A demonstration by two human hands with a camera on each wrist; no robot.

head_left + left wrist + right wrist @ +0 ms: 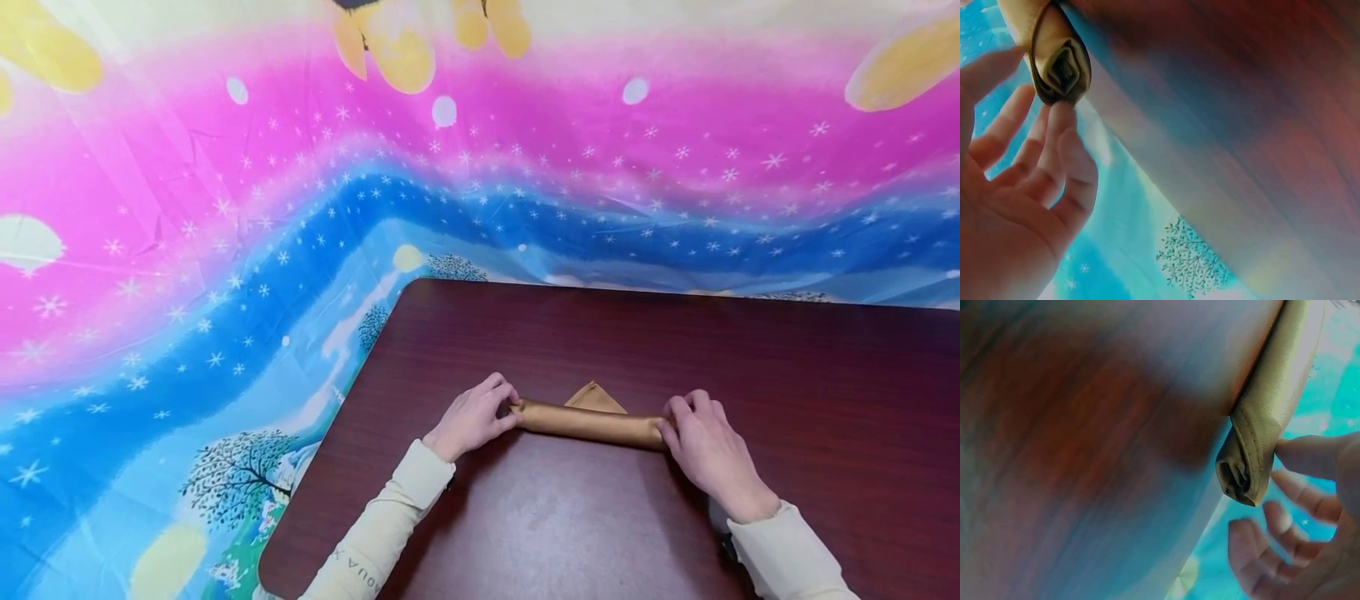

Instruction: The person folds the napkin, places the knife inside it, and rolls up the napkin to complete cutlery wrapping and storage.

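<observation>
A shiny gold cloth (pixel 588 422), rolled into a tube, lies across the dark table, with one flat triangular corner pointing out on its far side. My left hand (pixel 474 414) pinches the roll's left end. In the left wrist view, the fingers (pixel 1063 134) touch the roll (pixel 1050 28), and its spiral of layers shows at the open end. At the right end, my right hand (pixel 712 450) holds the roll between thumb and fingers. The right wrist view shows a stitched hem along that end of the roll (pixel 1272 387), with the thumb (pixel 1310 454) against its side.
The reddish-brown wooden table (pixel 825 392) has rounded corners. Its left edge slopes down beside my left arm. Behind and left of it hangs a colourful printed backdrop (pixel 300 208) with pink, blue and snowflake patterns. Light-coloured sleeves (pixel 382 521) cover both forearms.
</observation>
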